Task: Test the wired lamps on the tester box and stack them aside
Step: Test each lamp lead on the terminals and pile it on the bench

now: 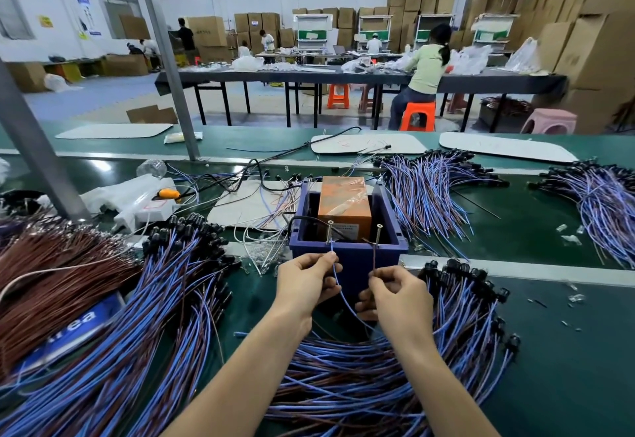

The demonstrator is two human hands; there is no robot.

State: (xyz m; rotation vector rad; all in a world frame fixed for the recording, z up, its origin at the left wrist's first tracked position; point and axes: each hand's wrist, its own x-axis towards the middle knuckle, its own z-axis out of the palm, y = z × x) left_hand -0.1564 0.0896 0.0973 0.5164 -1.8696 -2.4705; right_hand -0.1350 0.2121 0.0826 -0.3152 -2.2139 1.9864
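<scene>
The left hand (305, 280) pinches a blue wire (340, 294) at the tester box (354, 259). The right hand (398, 295) pinches a brown wire (374, 258).

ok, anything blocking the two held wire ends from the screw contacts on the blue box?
Nothing visible. The left hand pinches the thin blue wire up to the left metal screw on the dark blue plastic tester box; the right hand holds the thin brown wire at the right metal screw.
</scene>
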